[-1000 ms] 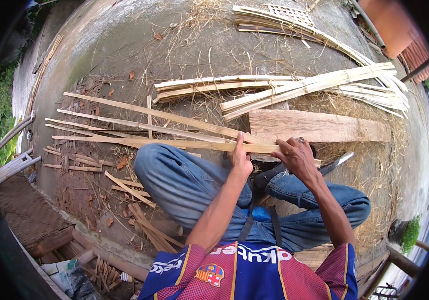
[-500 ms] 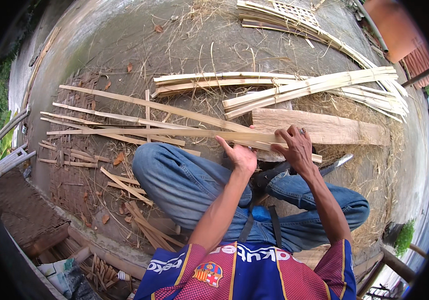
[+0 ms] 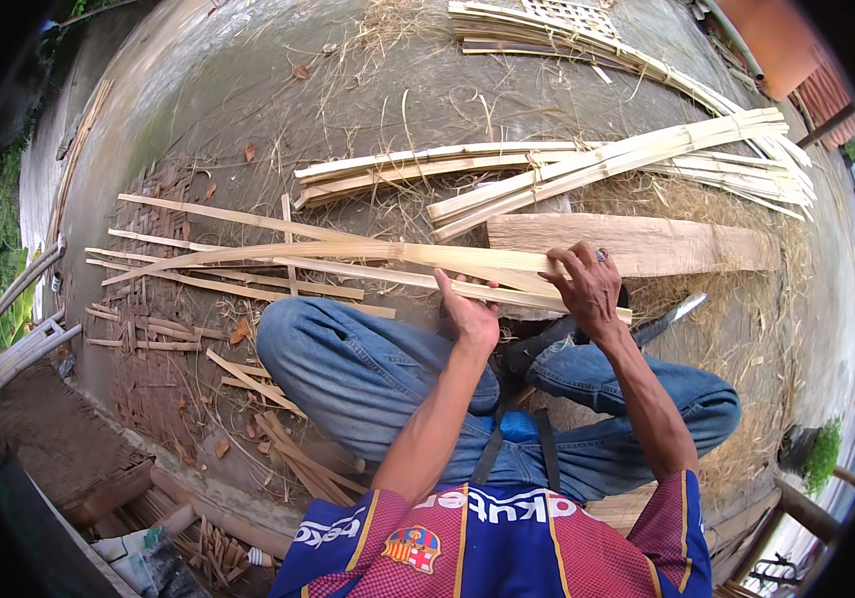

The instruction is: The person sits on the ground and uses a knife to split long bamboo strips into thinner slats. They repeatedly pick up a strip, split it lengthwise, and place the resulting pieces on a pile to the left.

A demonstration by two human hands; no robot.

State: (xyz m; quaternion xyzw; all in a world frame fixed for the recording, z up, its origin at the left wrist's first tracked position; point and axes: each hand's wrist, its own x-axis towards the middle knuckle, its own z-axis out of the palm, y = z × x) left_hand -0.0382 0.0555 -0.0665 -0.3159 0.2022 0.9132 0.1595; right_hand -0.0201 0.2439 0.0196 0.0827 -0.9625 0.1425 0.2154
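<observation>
The person sits cross-legged on the ground [image 3: 218, 140] in blue jeans [image 3: 368, 384], with two pale bamboo strips across the front of the lap. The right hand [image 3: 590, 289] pinches the right end of the broad upper strip [image 3: 427, 253] between thumb and fingers; this strip runs leftward and bows down toward its far end. The left hand [image 3: 472, 314] is under the narrower lower strip [image 3: 368, 271], which passes between its thumb and fingers; whether that grip is firm or loose I cannot tell. The lower strip slants down to the right and passes by the right hand.

Just beyond the hands lies a flat wooden plank [image 3: 637, 244]. Past it, a tied bamboo bundle [image 3: 607, 167] crosses a second bundle [image 3: 378, 175], and another stack [image 3: 557, 35] lies farther off. To the left, long loose strips [image 3: 183, 209] lie over the ground near a woven mat [image 3: 153, 394], with shorter offcuts [image 3: 248, 382] by the left knee. A bare metal blade [image 3: 687, 307] shows beyond the right leg, near the straw-like shavings [image 3: 736, 344].
</observation>
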